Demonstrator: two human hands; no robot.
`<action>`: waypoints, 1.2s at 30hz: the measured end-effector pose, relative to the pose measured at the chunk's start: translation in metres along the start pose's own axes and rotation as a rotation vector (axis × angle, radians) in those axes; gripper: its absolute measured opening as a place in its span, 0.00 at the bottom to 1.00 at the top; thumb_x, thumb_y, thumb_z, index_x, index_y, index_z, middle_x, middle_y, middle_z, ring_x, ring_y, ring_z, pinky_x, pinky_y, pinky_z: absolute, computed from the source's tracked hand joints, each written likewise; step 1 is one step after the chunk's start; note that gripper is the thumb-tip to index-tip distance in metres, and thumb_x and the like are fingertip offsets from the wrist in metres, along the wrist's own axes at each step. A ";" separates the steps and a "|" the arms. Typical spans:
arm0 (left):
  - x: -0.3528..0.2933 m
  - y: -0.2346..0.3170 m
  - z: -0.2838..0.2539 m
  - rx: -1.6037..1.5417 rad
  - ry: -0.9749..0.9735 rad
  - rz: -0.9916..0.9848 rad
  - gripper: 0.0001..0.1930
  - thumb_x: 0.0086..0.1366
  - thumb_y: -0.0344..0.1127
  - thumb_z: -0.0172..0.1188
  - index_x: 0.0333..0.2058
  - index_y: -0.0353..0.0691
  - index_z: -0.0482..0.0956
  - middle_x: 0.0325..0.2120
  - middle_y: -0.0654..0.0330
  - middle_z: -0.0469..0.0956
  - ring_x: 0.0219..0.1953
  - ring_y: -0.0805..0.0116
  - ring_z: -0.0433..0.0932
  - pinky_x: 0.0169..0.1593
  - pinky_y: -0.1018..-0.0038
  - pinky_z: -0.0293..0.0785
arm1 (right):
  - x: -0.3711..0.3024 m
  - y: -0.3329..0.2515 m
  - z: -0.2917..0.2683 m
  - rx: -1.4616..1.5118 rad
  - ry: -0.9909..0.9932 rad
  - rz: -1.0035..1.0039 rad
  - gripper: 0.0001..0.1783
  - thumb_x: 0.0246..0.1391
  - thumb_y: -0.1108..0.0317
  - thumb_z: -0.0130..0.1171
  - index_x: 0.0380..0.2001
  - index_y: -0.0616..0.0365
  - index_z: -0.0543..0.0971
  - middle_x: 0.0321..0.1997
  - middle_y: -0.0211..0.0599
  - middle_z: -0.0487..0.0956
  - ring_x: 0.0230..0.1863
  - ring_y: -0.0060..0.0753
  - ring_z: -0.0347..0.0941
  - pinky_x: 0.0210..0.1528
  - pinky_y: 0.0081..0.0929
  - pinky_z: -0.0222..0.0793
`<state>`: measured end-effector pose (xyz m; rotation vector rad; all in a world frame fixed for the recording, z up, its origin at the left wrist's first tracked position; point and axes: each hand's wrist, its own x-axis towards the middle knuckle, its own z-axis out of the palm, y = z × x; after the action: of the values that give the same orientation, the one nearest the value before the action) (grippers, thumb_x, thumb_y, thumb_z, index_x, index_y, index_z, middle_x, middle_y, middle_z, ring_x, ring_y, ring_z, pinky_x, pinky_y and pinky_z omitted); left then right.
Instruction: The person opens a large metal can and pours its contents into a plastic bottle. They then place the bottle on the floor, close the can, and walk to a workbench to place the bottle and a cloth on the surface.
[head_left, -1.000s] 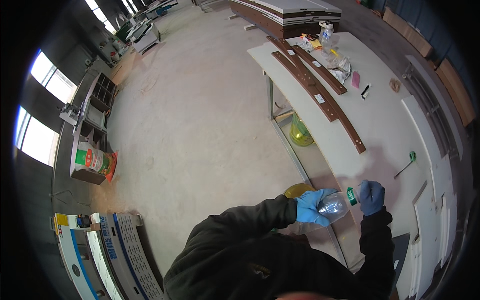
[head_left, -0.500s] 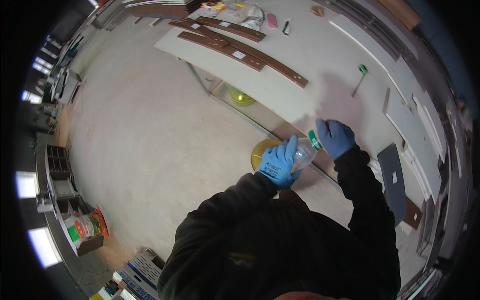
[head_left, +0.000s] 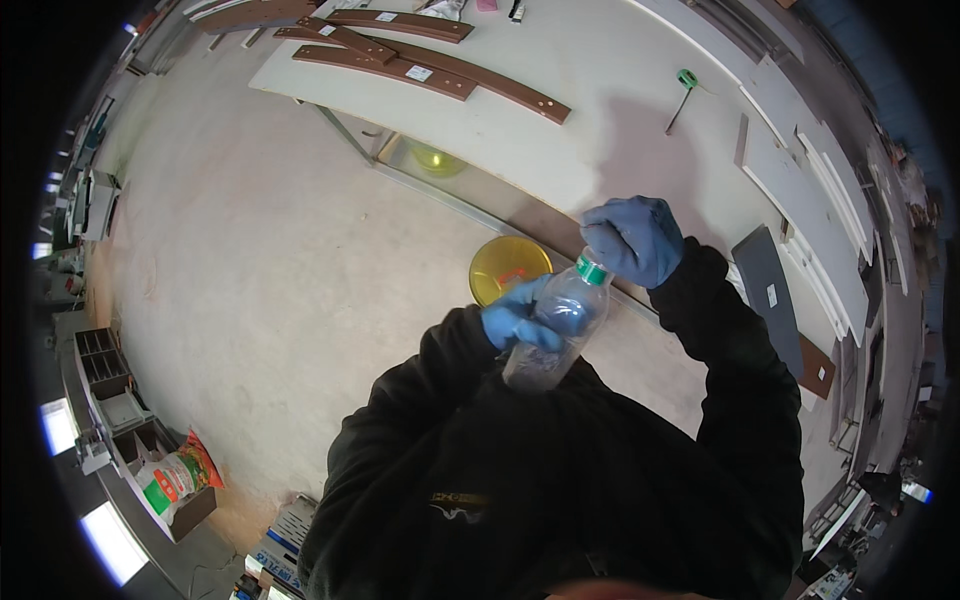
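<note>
A clear plastic bottle (head_left: 545, 362) with a green band (head_left: 592, 270) round its neck is tilted in front of my chest, top up and to the right. My left hand (head_left: 522, 318), in a blue glove, is wrapped round the bottle's body from the left. My gloved right hand (head_left: 635, 240) is closed at the top of the bottle, just above the green band. Its fingers cover the bottle's mouth, so whether a cap is there cannot be seen.
A pale worktable (head_left: 520, 60) bears curved brown boards (head_left: 400, 65) and a green-handled screwdriver (head_left: 683, 98). A round yellow container (head_left: 495, 262) stands on the floor by the table; another yellow one (head_left: 435, 160) is underneath. Panels (head_left: 770, 292) lie at the right.
The bottle has turned more upright and come nearer my body, showing more of its body. My right hand has moved left, over its top. The view has shifted, so the table sits higher.
</note>
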<state>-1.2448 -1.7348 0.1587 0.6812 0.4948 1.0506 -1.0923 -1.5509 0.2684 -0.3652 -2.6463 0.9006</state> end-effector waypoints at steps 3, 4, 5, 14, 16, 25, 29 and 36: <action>-0.008 0.008 -0.012 -0.210 -0.139 -0.053 0.49 0.45 0.33 0.77 0.67 0.38 0.64 0.57 0.56 0.75 0.59 0.59 0.74 0.66 0.63 0.67 | 0.002 -0.001 -0.014 0.417 -0.192 0.163 0.11 0.60 0.67 0.59 0.42 0.62 0.81 0.41 0.42 0.83 0.42 0.34 0.81 0.46 0.28 0.74; -0.010 0.010 -0.015 -0.122 -0.110 -0.050 0.49 0.45 0.33 0.77 0.67 0.38 0.64 0.58 0.55 0.75 0.60 0.59 0.74 0.67 0.63 0.67 | 0.002 0.000 -0.016 0.593 -0.217 0.217 0.12 0.61 0.67 0.59 0.44 0.62 0.80 0.44 0.41 0.83 0.46 0.31 0.80 0.50 0.27 0.74; -0.011 0.012 -0.018 -0.034 -0.080 -0.045 0.49 0.46 0.32 0.77 0.67 0.37 0.63 0.58 0.55 0.74 0.60 0.60 0.73 0.67 0.63 0.66 | 0.002 0.002 -0.021 0.743 -0.325 0.175 0.20 0.62 0.69 0.59 0.56 0.62 0.76 0.55 0.38 0.79 0.55 0.27 0.74 0.60 0.28 0.69; -0.006 0.014 -0.028 0.158 0.016 0.002 0.47 0.49 0.32 0.74 0.68 0.41 0.62 0.57 0.59 0.73 0.59 0.62 0.71 0.64 0.65 0.68 | -0.002 0.015 -0.016 0.489 -0.324 0.343 0.26 0.64 0.60 0.64 0.60 0.62 0.74 0.43 0.36 0.82 0.41 0.25 0.78 0.47 0.24 0.75; 0.002 0.007 -0.029 0.105 0.067 0.017 0.47 0.48 0.28 0.74 0.68 0.38 0.63 0.58 0.57 0.74 0.59 0.62 0.72 0.65 0.65 0.67 | 0.000 0.020 -0.007 0.461 -0.252 0.328 0.24 0.65 0.58 0.63 0.58 0.60 0.75 0.39 0.33 0.82 0.33 0.22 0.77 0.40 0.23 0.76; 0.126 0.000 -0.034 0.034 0.227 0.304 0.43 0.49 0.23 0.70 0.65 0.39 0.63 0.55 0.56 0.75 0.57 0.63 0.74 0.61 0.68 0.73 | 0.018 0.094 -0.008 0.813 0.418 0.665 0.22 0.63 0.50 0.63 0.43 0.60 0.83 0.28 0.25 0.78 0.24 0.15 0.68 0.28 0.16 0.64; 0.177 -0.008 -0.047 0.769 0.675 0.224 0.52 0.49 0.35 0.77 0.67 0.40 0.52 0.60 0.56 0.68 0.60 0.64 0.70 0.64 0.69 0.71 | 0.000 0.145 -0.016 0.891 0.347 0.626 0.19 0.63 0.57 0.62 0.50 0.59 0.81 0.35 0.24 0.78 0.32 0.16 0.69 0.35 0.18 0.65; 0.220 -0.057 -0.075 -0.374 0.654 0.323 0.44 0.53 0.32 0.73 0.65 0.43 0.56 0.57 0.59 0.70 0.58 0.65 0.71 0.63 0.67 0.72 | -0.036 0.242 -0.004 0.987 0.211 0.563 0.19 0.58 0.75 0.59 0.53 0.64 0.77 0.47 0.33 0.82 0.46 0.25 0.78 0.49 0.25 0.74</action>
<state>-1.1671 -1.5336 0.0546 0.0657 0.7365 1.6310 -1.0254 -1.3745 0.1119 -0.8665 -1.6159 2.0272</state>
